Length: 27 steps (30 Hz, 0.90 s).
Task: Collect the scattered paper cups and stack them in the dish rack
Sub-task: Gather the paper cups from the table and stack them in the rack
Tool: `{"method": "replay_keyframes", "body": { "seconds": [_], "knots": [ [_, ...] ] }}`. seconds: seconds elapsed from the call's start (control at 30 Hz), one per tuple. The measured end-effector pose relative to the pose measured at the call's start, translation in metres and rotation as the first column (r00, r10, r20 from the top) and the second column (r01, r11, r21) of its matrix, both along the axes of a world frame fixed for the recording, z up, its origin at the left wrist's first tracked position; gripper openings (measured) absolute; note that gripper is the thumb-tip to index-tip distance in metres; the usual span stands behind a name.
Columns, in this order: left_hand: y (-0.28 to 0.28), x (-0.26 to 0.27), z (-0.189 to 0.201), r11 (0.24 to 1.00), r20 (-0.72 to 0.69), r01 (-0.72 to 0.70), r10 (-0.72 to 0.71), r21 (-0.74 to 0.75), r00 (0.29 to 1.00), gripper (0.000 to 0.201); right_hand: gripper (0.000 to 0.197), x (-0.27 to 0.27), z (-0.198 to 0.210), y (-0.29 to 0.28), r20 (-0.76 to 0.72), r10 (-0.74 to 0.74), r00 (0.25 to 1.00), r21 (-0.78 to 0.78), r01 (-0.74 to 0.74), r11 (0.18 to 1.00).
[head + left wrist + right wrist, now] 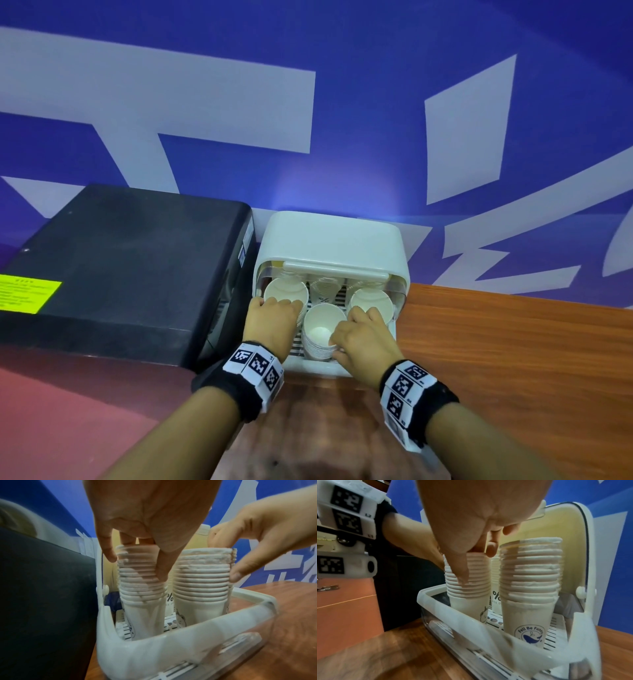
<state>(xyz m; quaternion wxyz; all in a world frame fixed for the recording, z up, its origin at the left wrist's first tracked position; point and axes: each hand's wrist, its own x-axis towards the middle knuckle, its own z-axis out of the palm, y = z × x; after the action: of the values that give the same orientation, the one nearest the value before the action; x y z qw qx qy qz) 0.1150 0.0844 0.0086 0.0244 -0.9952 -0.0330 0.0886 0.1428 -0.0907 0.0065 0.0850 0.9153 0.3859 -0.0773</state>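
A white dish rack (pixel 342 368) stands on the wooden table with its lid (pixel 332 240) flipped up. Several stacks of white paper cups stand upright inside. My left hand (pixel 274 305) grips the top of the left stack (pixel 286 294), thumb and fingers pinching its rims (pixel 140 582). My right hand (pixel 342 334) grips the front middle stack (pixel 320 334), its thumb (pixel 462 569) pressed on the rims. The right stack (pixel 530 574), printed with a whale logo, stands free. A further stack (pixel 323 287) stands at the back, partly hidden.
A large black appliance (pixel 120 267) sits tight against the rack's left side. The wooden table (pixel 513 359) stretches to the right of the rack. A blue wall with white shapes (pixel 342 102) rises directly behind.
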Motion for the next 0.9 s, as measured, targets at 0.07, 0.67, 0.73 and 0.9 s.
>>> {"method": "replay_keyframes", "body": {
  "seconds": [0.07, 0.67, 0.73, 0.9],
  "knots": [
    [-0.001, 0.003, 0.000, 1.000, -0.004, -0.005, 0.005, 0.009, 1.000, 0.025, 0.023, 0.004, -0.006, 0.005, 0.059, -0.002, 0.998, 0.008, 0.002, 1.000],
    [0.004, -0.013, 0.016, 0.954, 0.341, 0.086, 0.018, -0.287, 0.940, 0.038, 0.018, 0.006, 0.020, -0.013, 0.206, -0.172, 0.963, 0.425, 0.070, 0.903],
    [0.008, -0.015, 0.023, 0.944, 0.464, 0.123, 0.035, -0.306, 0.885, 0.039, 0.020, 0.010, 0.032, -0.027, 0.204, -0.241, 0.949, 0.510, 0.107, 0.853],
    [0.011, -0.009, 0.040, 0.929, 0.465, 0.129, 0.051, -0.346, 0.884, 0.056, 0.046, 0.017, 0.053, -0.039, 0.096, -0.359, 0.928, 0.514, 0.263, 0.817]
  ]
}}
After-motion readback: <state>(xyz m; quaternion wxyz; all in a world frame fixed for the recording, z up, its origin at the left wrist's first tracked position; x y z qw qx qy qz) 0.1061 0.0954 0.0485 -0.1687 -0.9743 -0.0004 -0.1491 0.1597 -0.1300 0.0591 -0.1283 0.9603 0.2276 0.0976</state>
